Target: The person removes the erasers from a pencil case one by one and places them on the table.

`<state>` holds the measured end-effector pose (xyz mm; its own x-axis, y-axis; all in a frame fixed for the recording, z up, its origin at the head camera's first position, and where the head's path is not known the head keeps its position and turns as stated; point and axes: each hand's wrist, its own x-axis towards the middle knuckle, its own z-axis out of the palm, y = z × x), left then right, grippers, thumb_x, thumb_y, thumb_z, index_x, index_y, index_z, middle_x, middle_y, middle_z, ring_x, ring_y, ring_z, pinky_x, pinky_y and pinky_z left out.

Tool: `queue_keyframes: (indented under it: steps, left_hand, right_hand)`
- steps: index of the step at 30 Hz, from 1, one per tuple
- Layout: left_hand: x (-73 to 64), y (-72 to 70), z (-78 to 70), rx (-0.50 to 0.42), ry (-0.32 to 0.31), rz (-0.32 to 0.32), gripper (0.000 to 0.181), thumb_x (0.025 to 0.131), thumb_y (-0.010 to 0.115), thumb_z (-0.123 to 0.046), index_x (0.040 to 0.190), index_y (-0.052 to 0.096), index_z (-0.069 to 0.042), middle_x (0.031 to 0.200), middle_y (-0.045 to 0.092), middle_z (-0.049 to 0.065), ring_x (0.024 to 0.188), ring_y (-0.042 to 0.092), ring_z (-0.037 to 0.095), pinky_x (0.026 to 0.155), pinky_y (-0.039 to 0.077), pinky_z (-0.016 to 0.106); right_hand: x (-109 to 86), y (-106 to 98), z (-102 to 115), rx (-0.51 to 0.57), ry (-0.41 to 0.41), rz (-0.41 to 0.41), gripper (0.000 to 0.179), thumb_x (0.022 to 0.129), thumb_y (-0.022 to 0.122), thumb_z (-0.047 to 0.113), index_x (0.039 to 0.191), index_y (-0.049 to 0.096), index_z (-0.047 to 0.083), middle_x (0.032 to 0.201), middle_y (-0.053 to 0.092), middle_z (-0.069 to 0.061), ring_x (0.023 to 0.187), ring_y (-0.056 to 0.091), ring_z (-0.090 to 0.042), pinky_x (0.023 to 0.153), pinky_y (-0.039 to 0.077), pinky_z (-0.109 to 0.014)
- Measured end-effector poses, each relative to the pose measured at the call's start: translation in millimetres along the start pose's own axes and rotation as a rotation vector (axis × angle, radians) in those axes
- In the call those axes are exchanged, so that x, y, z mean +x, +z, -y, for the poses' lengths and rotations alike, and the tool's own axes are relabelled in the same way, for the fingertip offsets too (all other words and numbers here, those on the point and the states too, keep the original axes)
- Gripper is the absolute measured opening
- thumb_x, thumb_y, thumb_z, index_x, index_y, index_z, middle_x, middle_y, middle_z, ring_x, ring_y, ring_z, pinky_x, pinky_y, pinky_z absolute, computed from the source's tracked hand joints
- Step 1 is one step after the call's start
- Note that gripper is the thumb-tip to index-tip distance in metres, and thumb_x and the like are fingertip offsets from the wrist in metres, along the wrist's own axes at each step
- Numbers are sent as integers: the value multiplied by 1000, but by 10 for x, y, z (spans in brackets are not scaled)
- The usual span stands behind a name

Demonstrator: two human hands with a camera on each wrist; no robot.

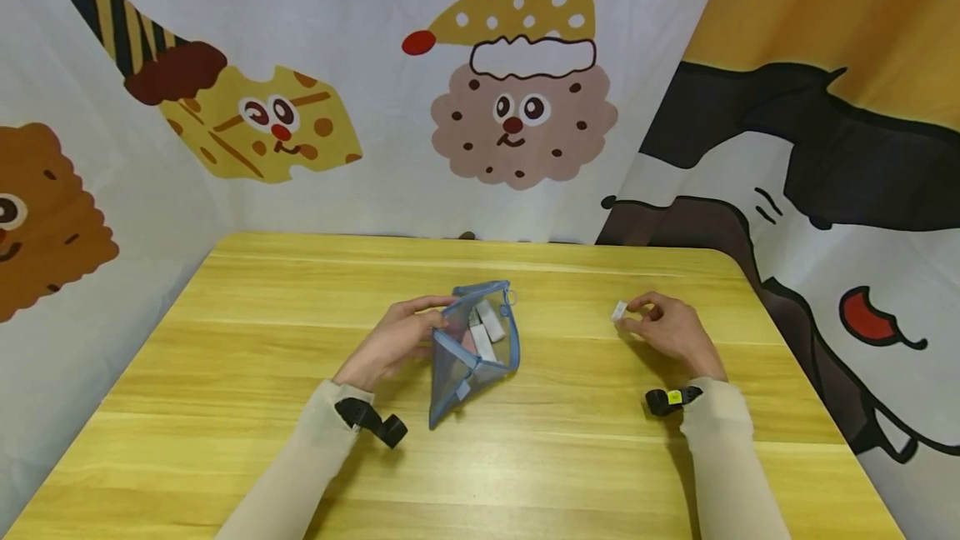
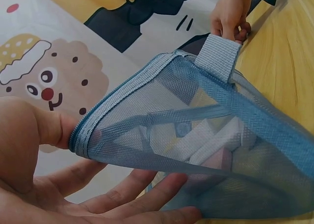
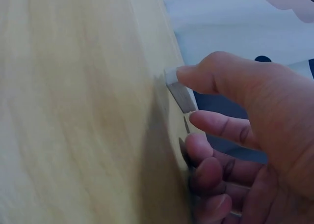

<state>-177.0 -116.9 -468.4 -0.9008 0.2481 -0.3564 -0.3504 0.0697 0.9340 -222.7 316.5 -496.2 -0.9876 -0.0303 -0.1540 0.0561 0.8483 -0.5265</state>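
Observation:
A blue zippered mesh pouch (image 1: pixel 452 363) stands tilted over the middle of the table, its mouth spread. My left hand (image 1: pixel 396 338) holds it by the left edge of the mouth, thumb on the rim and fingers along the mesh side. Several white blocks (image 1: pixel 491 321) and a pink block (image 2: pixel 220 162) show inside, blurred by the mesh in the left wrist view. Off to the right, my right hand (image 1: pixel 671 330) pinches a small white block (image 3: pixel 181 96) between thumb and index finger. Its other fingers are curled beneath. The block appears slightly above the tabletop.
A light wooden table (image 1: pixel 570 457) spreads under both hands. Behind it and to the sides hangs a white cloth (image 1: pixel 390 207) with cartoon prints, close to the table's back edge. Black wrist cameras (image 1: pixel 371 422) sit on both sleeves.

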Motion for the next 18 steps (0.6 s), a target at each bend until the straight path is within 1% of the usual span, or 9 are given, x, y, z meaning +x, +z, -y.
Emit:
queue_keyframes:
  steps: [2,4,9,12,14,18]
  left_hand:
    - [-1,-1,-1,-10,-3,1,45,100,53,-12,145,58,-18,105,67,12,84,67,17,77,56,35]
    - [0,1,-2,-13,-4,4,45,100,53,-12,145,58,-18,105,67,12,84,67,16,76,56,35]
    - [-2,4,-4,-13,4,5,47,100,52,-10,146,56,-17,117,66,18,88,68,18,78,58,35]
    - [-3,2,-7,-16,7,6,47,100,52,-10,147,56,-17,118,65,19,88,68,18,78,57,35]
    - [-6,1,-9,-16,7,12,48,100,51,-9,147,56,-17,117,64,18,87,67,18,77,56,35]
    - [-11,-3,-13,-15,9,23,48,101,50,-9,148,55,-17,116,63,18,87,66,18,76,55,35]
  right_hand:
    - [-11,-15,6,6,-5,5,55,91,72,56,126,66,14,103,69,-12,82,62,-21,73,48,-32]
    - [-18,-25,13,15,-5,4,56,91,71,56,127,65,14,102,69,-12,80,63,-20,72,48,-32]
    - [-30,-40,51,61,-27,-24,56,93,69,55,130,64,15,98,68,-11,75,63,-20,69,48,-31]
    - [-32,-42,98,98,-61,-42,57,93,70,55,133,63,15,98,68,-10,74,63,-21,68,49,-32]
    - [-28,-36,131,122,-90,-38,60,93,71,55,136,61,14,99,69,-10,76,64,-22,67,50,-32]
    - [-24,-14,215,136,-140,-24,63,91,73,54,138,59,14,100,70,-8,80,64,-21,67,52,-31]
